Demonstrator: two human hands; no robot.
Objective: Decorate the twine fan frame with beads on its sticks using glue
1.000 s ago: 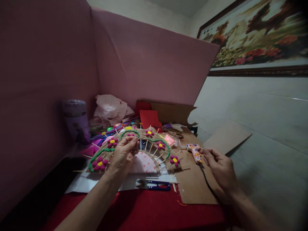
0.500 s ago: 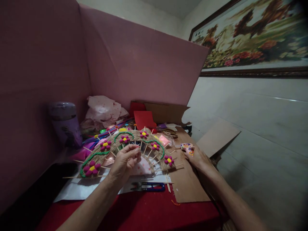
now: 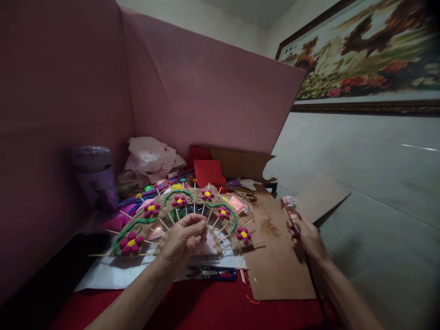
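My left hand (image 3: 185, 236) is closed in a pinch in front of the craft arch, and whatever sits between its fingertips is too small to make out. The half-round arch (image 3: 197, 196) is wrapped in twine, with magenta clay flowers (image 3: 130, 243), green clay vines (image 3: 137, 224) and thin wooden sticks fanning outward. Over the cardboard at the right, my right hand (image 3: 311, 236) grips a flower-patterned glue gun (image 3: 289, 202) whose dark cord hangs down. Blue-handled thread snips (image 3: 220, 273) lie below my left hand.
A brown cardboard sheet (image 3: 278, 275) with a stained patch covers the right side of the red tablecloth (image 3: 192, 307). A purple tumbler (image 3: 96, 178) stands at the left. Crumpled pink paper (image 3: 151, 156) and a red card (image 3: 208, 172) lie behind, before a pink panel (image 3: 206, 91).
My right hand has lifted the glue gun off the cardboard and moved it right, turning it upright. My left hand keeps its pinch in nearly the same place. The view has shifted slightly.
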